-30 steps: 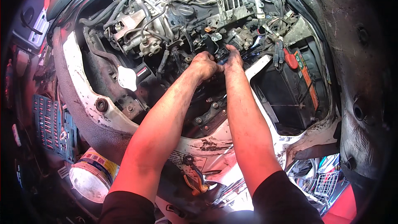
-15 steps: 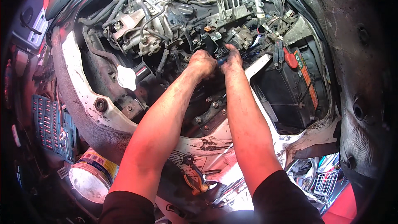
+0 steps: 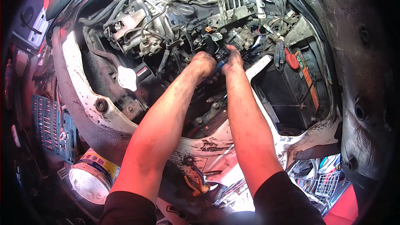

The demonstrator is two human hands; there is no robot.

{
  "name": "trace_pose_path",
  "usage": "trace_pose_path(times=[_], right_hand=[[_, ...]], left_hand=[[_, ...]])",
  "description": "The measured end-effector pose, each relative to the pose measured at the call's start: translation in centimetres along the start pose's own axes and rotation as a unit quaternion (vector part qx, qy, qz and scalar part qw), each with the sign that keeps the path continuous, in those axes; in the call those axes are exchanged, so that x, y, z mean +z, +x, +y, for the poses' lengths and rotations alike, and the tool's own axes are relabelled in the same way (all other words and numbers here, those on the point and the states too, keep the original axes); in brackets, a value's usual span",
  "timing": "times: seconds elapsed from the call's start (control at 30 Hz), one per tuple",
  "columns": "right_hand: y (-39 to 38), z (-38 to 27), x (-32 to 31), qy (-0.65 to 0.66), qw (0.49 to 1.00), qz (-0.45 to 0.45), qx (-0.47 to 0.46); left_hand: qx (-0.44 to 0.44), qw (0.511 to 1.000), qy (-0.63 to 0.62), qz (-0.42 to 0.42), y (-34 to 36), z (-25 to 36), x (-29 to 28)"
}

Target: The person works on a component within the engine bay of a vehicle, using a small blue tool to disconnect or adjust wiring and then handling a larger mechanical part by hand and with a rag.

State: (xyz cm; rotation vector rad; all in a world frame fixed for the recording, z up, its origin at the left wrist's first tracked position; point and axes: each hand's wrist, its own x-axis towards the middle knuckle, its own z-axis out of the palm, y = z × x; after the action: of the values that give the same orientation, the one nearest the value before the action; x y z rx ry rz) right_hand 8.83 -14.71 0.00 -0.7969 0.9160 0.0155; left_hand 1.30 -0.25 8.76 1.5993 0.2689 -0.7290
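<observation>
Head view, left hand: the left hand [image 3: 203, 63] reaches deep into the engine bay, fingers curled shut around a blue-handled tool [image 3: 219, 64], knuckles up and grimy.
Head view, right hand: the right hand [image 3: 232, 60] sits just beside the left, touching the same tool from the other side; its fingers bend down behind a black connector [image 3: 223, 52], and I cannot tell whether they grip or only press.
Head view, tool: only a short blue stretch shows between the two hands, low in the middle of the bay, just in front of the engine [image 3: 183, 16].
Head view, forearms: both come up from the lower edge, bare and smeared, with black sleeves at the elbows.
Head view, right of the hands: a black battery [image 3: 287, 96] with a red terminal cap [image 3: 291, 60] sits near the right hand.
Head view, left of the hands: a white reservoir cap [image 3: 126, 78] lies well apart from them, beside the white bodywork [image 3: 79, 83].
Head view, floor at left: a blue socket tray [image 3: 52, 127] and a white bucket with a yellow and blue label [image 3: 92, 177] stand below the fender.
</observation>
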Motion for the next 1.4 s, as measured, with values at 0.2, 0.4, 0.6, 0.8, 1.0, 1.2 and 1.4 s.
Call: trace_pose_path(times=[0.2,0.4,0.6,0.8,1.0,1.2,1.4], right_hand=[[-1.2,0.4,0.5,-0.011,1.000,0.013,-0.012],[2.8,0.1,-0.8,-0.009,0.999,0.004,-0.038],[0.9,0.4,-0.1,-0.026,0.999,-0.001,-0.023],[-1.4,0.9,0.9,-0.021,0.999,0.019,-0.037],[2.2,1.2,0.2,-0.044,0.996,0.033,-0.071],[2.6,1.2,-0.2,-0.059,0.991,0.061,-0.104],[3.6,0.1,-1.3,-0.027,0.998,-0.015,-0.047]], left_hand=[[0.090,0.957,0.270,0.056,1.3,-0.9,-0.5],[0.021,0.997,0.067,0.042,1.3,-0.8,0.4],[0.061,0.974,0.208,0.059,2.1,-1.2,-0.6],[-0.009,1.000,-0.022,-0.005,0.9,-0.7,-0.8],[0.075,0.979,0.164,0.096,2.5,-1.8,-0.6],[0.076,0.982,0.132,0.112,1.4,-1.5,0.1],[0.056,0.974,0.211,0.060,1.6,-0.6,0.0]])
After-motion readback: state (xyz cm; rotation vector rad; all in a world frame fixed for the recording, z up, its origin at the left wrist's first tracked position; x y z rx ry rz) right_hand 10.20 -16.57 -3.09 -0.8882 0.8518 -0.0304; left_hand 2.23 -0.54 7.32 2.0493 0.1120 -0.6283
